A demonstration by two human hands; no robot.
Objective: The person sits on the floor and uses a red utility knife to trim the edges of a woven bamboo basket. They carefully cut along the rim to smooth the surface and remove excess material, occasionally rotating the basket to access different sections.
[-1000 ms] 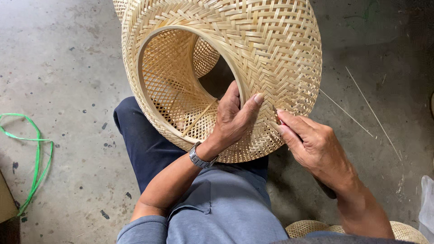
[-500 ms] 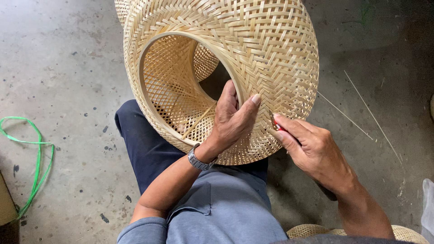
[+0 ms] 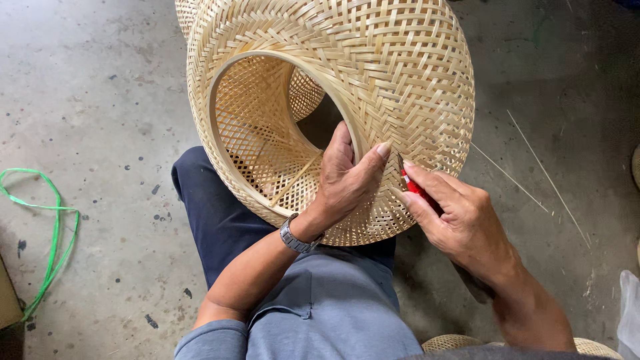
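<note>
A large woven bamboo basket point(image 3: 373, 73), dome-shaped with an open round rim, rests tilted on my lap. My left hand point(image 3: 347, 183) grips the rim at its near edge, fingers inside and thumb pressed on the outer weave; a metal watch sits on that wrist. My right hand point(image 3: 460, 217) holds a small red-handled tool point(image 3: 415, 188) whose thin tip touches the weave just right of my left thumb.
A green plastic strap loop point(image 3: 47, 233) lies on the concrete floor at the left. Thin bamboo slivers point(image 3: 533, 173) lie on the floor to the right. Another woven piece point(image 3: 453, 343) shows at the bottom edge, and a second basket behind the top-left one.
The basket has turned slightly and sits a bit closer. My right hand has moved up to the weave, and the red tool now shows at the fingertips.
</note>
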